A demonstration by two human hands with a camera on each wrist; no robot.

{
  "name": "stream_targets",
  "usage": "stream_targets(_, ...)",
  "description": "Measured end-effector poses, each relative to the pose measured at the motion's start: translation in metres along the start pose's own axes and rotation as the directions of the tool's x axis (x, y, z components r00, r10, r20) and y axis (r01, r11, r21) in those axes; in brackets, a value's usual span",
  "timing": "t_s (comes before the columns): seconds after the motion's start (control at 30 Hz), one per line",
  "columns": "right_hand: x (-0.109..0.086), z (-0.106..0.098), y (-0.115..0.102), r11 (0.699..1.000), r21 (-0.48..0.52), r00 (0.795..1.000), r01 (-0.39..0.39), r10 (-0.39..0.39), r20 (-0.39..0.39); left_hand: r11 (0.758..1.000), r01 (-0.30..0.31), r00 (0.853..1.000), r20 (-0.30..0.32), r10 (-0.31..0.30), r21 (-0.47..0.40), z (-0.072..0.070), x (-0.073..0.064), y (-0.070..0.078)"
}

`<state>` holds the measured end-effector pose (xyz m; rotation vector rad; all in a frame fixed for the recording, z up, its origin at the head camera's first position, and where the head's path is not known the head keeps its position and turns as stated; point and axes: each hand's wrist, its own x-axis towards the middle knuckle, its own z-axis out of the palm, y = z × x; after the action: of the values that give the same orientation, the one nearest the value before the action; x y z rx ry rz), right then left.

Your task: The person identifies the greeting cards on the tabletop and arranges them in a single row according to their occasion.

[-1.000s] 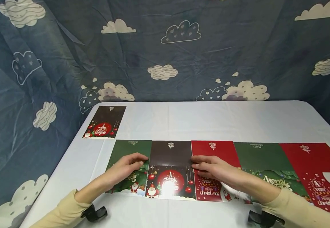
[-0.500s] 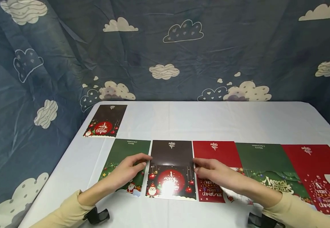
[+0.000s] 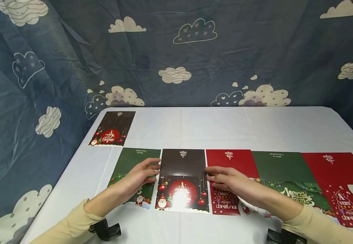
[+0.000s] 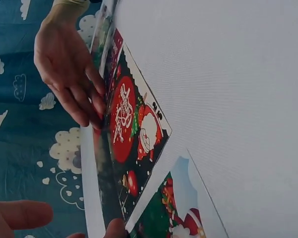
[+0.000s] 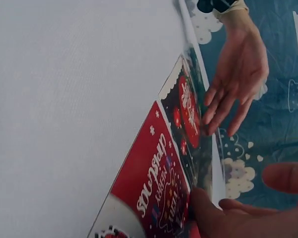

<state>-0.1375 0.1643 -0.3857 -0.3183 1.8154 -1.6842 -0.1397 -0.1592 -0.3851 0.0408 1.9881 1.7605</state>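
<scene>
A dark brown Christmas card (image 3: 182, 163), glossy and red-circled on its front half, lies flat on the table between my hands. My left hand (image 3: 136, 177) reaches over the green card (image 3: 135, 156), its fingertips right at the dark card's left edge. From the other side, my right hand (image 3: 237, 181) lies across the red card (image 3: 229, 159), fingertips right at the dark card's right edge. Fingers of both hands are extended and a little spread. In the left wrist view, Santa and red baubles show on the dark card (image 4: 114, 148). Narrow white gaps flank it.
Farther right in the row lie another green card (image 3: 281, 166) and another red card (image 3: 332, 166), its right side cut off by the view. A second dark card (image 3: 113, 130) lies at the table's back left. A cloud-print cloth (image 3: 176, 54) hangs behind the white table (image 3: 194, 128).
The left green card has shifted slightly left, and the red card slightly right, leaving narrow gaps beside the dark card. My left hand's fingers have spread along its edge.
</scene>
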Motion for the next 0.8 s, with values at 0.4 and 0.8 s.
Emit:
stream_targets(0.4, 0.006, -0.001, 0.002, 0.993, 0.12, 0.995, -0.016, 0.028, -0.097, 0.994, -0.072, 0.972, -0.229, 0.052, -0.081, 0.008, 0.016, -0.01)
stream_targets(0.8, 0.013, -0.002, 0.005, 0.963, 0.266, 0.992, -0.036, 0.067, -0.108, 0.99, -0.044, 0.965, -0.26, 0.009, -0.132, 0.008, 0.019, -0.019)
